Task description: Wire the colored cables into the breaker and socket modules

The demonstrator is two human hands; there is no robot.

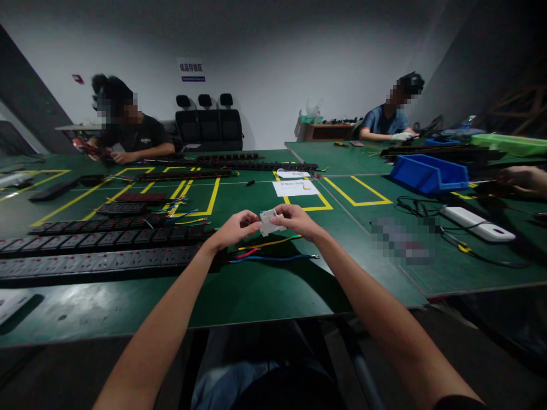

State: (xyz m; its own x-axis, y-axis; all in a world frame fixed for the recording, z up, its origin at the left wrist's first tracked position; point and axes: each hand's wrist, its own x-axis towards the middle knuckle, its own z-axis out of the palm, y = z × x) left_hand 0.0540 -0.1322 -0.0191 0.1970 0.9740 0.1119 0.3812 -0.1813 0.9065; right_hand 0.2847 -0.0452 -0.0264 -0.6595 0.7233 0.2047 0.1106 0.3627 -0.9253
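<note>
A small white circuit breaker [270, 222] with a touch of blue on its top is held up above the table's front part. My left hand [237, 229] pinches its left side between thumb and fingers. On the opposite side, my right hand [296, 221] grips it the same way. Just below and behind both hands lie yellow-green, red and blue wires [276, 259], the blue one ending in a metal lug. They come out of a long black power strip [98, 265] lying to the left. Some of the wire ends are hidden by my left hand.
Several more power strips [85, 242] lie left and further back. White paper labels [294, 188] and yellow tape mark the green table [265, 302]. At right are a blue bin [427, 173], a white device [477, 224] with cables and another person's hand [523, 179]. Two co-workers sit across.
</note>
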